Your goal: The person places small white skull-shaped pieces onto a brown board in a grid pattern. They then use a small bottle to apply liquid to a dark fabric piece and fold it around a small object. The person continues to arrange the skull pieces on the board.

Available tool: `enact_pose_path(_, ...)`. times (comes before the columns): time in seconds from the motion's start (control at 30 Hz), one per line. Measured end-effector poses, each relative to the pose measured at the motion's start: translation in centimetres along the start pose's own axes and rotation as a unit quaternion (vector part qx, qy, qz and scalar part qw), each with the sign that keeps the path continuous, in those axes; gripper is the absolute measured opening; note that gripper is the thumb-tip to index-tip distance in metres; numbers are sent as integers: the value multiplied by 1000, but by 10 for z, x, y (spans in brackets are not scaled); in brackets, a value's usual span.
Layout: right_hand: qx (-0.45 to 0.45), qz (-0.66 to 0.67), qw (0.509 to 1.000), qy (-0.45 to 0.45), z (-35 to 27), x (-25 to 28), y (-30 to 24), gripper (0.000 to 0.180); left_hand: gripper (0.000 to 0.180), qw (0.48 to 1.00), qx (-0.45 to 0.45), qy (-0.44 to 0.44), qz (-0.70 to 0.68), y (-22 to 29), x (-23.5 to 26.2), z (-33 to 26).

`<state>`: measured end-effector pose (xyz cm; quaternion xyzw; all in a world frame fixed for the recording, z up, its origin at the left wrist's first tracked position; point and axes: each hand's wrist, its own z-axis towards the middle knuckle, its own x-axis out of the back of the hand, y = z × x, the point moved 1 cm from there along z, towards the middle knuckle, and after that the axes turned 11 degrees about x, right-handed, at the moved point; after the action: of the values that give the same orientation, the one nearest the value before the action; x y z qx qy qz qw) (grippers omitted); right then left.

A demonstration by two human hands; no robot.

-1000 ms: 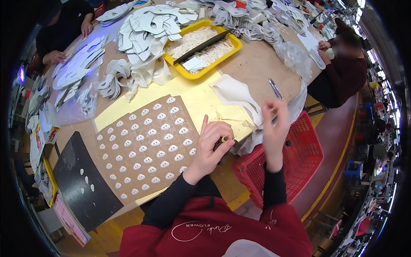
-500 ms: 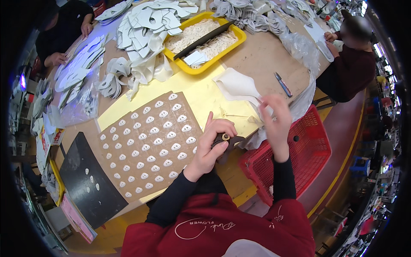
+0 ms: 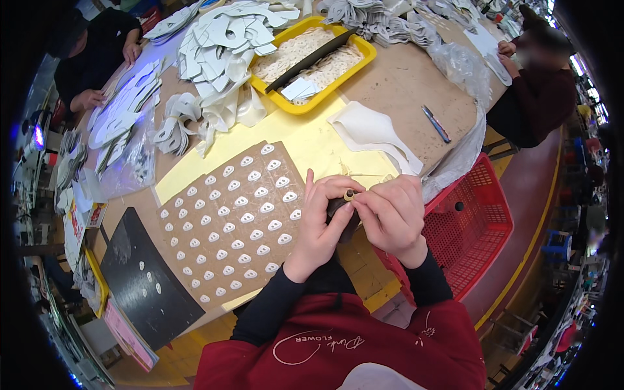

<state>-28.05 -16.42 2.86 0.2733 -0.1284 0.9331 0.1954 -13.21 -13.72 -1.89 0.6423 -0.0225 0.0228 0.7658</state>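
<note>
In front of my body, at the near table edge, my left hand (image 3: pixel 318 224) is closed around a dark brown thing (image 3: pixel 349 232). A small yellowish ring (image 3: pixel 349 195) with a dark centre shows at its top, between my left thumb and forefinger. The kind of thing is not clear, since my fingers cover most of it. My right hand (image 3: pixel 395 214) is closed in a pinch right against the ring; whatever its fingertips hold is hidden. Left of my hands lies a brown board (image 3: pixel 214 237) with rows of small white pieces, each with dark holes.
A yellow tray (image 3: pixel 311 105) of small pale pieces holds a dark bar. White sheet (image 3: pixel 370 128), pen (image 3: pixel 435 123) and grey cutouts (image 3: pixel 221 39) lie on the table. A black board (image 3: pixel 153 286) is at left, a red basket (image 3: pixel 484 221) at right. Two people sit across.
My right hand has come down and left from above the table's right edge to the yellowish ring, and its fingers have closed there. My left hand keeps its grip. The whole view has shifted slightly.
</note>
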Motion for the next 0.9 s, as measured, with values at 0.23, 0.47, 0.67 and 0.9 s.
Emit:
enact_pose_path(0.23, 2, 141, 984, -104, -11, 1, 8, 23, 19, 998, 40, 24, 43, 12, -5, -7)
enact_pose_path(0.47, -112, 187, 967, -132, -11, 12, 0, 15, 18, 997, 24, 44, 56, 8, -9, -7)
enact_pose_path(0.67, -144, -9, 976, -165, 5, 21, -18, 12, 17, 997, 37, 52, 37, 9, -20, -4)
enact_pose_path(0.9, -93, 11, 981, -169, 8, 30, -15, 14, 16, 998, 34, 44, 18, 9, -21, -4)
